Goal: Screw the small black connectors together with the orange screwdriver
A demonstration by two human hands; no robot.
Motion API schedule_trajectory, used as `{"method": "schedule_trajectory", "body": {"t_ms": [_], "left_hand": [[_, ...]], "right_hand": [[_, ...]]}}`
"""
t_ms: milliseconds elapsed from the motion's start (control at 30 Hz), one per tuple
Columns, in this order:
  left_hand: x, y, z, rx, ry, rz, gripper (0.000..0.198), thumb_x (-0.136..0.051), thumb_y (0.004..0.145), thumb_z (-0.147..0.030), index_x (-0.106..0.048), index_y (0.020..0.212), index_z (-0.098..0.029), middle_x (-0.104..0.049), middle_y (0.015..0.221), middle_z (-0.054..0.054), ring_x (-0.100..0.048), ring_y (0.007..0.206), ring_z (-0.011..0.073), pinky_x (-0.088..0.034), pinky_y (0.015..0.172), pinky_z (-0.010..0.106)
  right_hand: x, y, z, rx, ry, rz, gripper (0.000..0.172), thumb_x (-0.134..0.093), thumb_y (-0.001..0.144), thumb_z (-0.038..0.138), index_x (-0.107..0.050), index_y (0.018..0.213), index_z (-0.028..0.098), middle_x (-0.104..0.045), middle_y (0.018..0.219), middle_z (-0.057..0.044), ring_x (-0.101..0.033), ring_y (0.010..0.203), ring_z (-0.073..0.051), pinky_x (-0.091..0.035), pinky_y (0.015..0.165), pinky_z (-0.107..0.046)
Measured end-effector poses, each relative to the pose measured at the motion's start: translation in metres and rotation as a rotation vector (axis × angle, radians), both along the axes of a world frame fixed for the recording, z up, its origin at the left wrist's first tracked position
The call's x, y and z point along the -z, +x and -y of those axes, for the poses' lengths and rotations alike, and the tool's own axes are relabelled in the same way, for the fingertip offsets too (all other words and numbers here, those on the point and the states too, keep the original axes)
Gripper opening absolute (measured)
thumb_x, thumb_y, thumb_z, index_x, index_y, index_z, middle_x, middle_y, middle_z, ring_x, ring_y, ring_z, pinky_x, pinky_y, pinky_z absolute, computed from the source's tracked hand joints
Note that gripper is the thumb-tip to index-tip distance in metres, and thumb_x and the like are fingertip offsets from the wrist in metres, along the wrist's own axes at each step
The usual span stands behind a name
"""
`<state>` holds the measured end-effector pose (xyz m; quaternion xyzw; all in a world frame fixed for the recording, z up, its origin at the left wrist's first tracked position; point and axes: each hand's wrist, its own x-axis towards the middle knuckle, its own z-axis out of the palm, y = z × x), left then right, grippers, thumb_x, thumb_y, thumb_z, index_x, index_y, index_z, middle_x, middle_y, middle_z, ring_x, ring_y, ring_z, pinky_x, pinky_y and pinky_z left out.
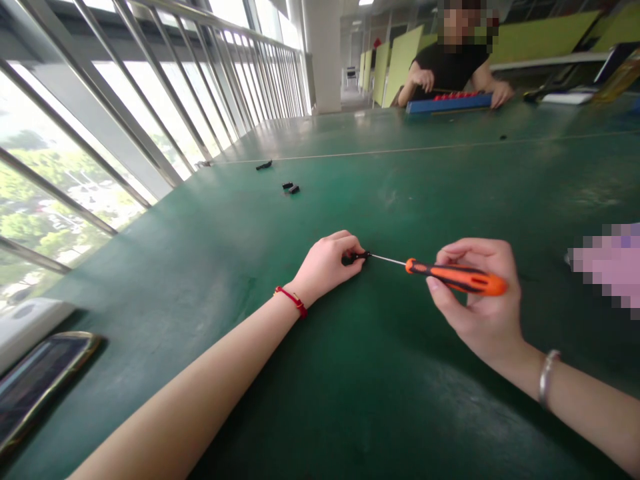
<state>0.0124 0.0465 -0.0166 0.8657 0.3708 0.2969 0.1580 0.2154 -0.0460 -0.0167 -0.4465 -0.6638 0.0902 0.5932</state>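
My left hand (334, 257) rests on the green table (310, 373), its thumb and fingers pinching a small black part (356, 256) whose exact kind I cannot make out. In my right hand (483, 307) lies an orange and black screwdriver (457, 275), held by the handle between thumb and fingers. Its thin metal shaft points left, and the tip meets the end of the black part at my left fingertips. Most of the black part is hidden by my left fingers.
Small black pieces (291, 189) and another black piece (264, 165) lie farther back. A phone (47, 377) sits at the left edge beside a white object (33, 327). Metal railing (200, 73) runs along the left. Across the table a person (450, 73) handles a blue tray (450, 103).
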Motion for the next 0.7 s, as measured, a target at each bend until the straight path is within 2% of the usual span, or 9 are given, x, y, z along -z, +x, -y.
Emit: {"method": "schedule_trajectory", "body": {"t_ms": [133,167,233,300,333,467,500,600,700], "left_hand": [[0.0011,0.0008,0.0007,-0.002,0.022,-0.016,0.005,-0.057,0.076,-0.016,-0.061,0.078,-0.016,-0.061,0.086,0.002,-0.057,0.073,0.0118,-0.048,0.068,0.023],[0.0011,0.0010,0.0008,-0.003,0.027,-0.017,0.005,-0.056,0.076,-0.016,-0.060,0.078,-0.016,-0.061,0.085,0.002,-0.057,0.073,0.0117,-0.048,0.068,0.023],[0.0010,0.0013,0.0009,-0.007,0.034,-0.020,0.004,-0.056,0.075,-0.016,-0.060,0.077,-0.016,-0.060,0.084,0.001,-0.057,0.073,0.0117,-0.048,0.068,0.023],[0.0009,0.0018,0.0010,-0.013,0.038,-0.025,0.003,-0.057,0.075,-0.016,-0.059,0.076,-0.016,-0.060,0.083,0.001,-0.057,0.073,0.0118,-0.048,0.067,0.023],[0.0009,0.0021,0.0010,-0.016,0.039,-0.026,0.003,-0.057,0.074,-0.016,-0.059,0.076,-0.016,-0.060,0.083,0.001,-0.057,0.073,0.0118,-0.048,0.067,0.023],[0.0015,0.0027,0.0011,-0.008,0.042,-0.025,0.004,-0.056,0.075,-0.016,-0.059,0.076,-0.016,-0.060,0.085,0.001,-0.057,0.073,0.0116,-0.048,0.067,0.022],[0.0016,0.0027,0.0011,-0.005,0.043,-0.026,0.004,-0.056,0.075,-0.016,-0.059,0.076,-0.016,-0.060,0.085,0.001,-0.057,0.073,0.0116,-0.048,0.067,0.022],[0.0017,0.0026,0.0010,-0.005,0.045,-0.031,0.004,-0.056,0.075,-0.015,-0.059,0.076,-0.016,-0.060,0.085,0.001,-0.057,0.073,0.0115,-0.048,0.067,0.023],[0.0011,0.0026,0.0013,-0.008,0.042,-0.032,0.004,-0.056,0.075,-0.015,-0.060,0.077,-0.016,-0.060,0.086,0.001,-0.057,0.074,0.0115,-0.048,0.068,0.023]], "right_hand": [[-0.0001,0.0010,0.0002,-0.008,-0.044,0.145,0.012,-0.064,0.077,0.022,-0.058,0.087,0.024,-0.059,0.070,0.001,-0.057,0.064,-0.015,-0.048,0.061,-0.030],[-0.0002,0.0010,0.0000,0.017,-0.025,0.143,0.012,-0.064,0.077,0.022,-0.059,0.087,0.024,-0.059,0.072,0.000,-0.058,0.065,-0.015,-0.048,0.063,-0.030],[-0.0001,0.0011,-0.0011,0.044,0.044,0.062,0.024,-0.067,0.073,0.020,-0.057,0.095,0.024,-0.059,0.083,-0.001,-0.059,0.072,-0.016,-0.050,0.067,-0.032],[0.0000,0.0013,-0.0021,0.008,0.077,-0.011,0.038,-0.068,0.070,0.019,-0.053,0.105,0.025,-0.056,0.088,-0.002,-0.058,0.073,-0.017,-0.051,0.066,-0.032],[-0.0001,0.0014,-0.0023,-0.020,0.068,-0.005,0.038,-0.067,0.071,0.019,-0.053,0.105,0.026,-0.056,0.085,-0.001,-0.058,0.071,-0.016,-0.051,0.064,-0.032],[-0.0010,0.0013,-0.0010,-0.010,-0.004,0.160,0.013,-0.063,0.077,0.021,-0.059,0.090,0.025,-0.059,0.072,0.001,-0.058,0.062,-0.014,-0.049,0.060,-0.030],[-0.0010,0.0011,-0.0008,0.013,0.020,0.146,0.015,-0.064,0.077,0.020,-0.059,0.090,0.024,-0.060,0.076,0.000,-0.059,0.065,-0.015,-0.049,0.062,-0.031],[-0.0004,0.0010,-0.0009,0.022,0.085,0.036,0.035,-0.068,0.071,0.019,-0.056,0.104,0.024,-0.059,0.086,-0.002,-0.059,0.072,-0.017,-0.051,0.065,-0.032],[0.0000,0.0014,-0.0011,-0.012,-0.002,0.113,0.020,-0.064,0.076,0.021,-0.058,0.095,0.025,-0.059,0.076,0.000,-0.060,0.068,-0.017,-0.050,0.063,-0.032]]}}
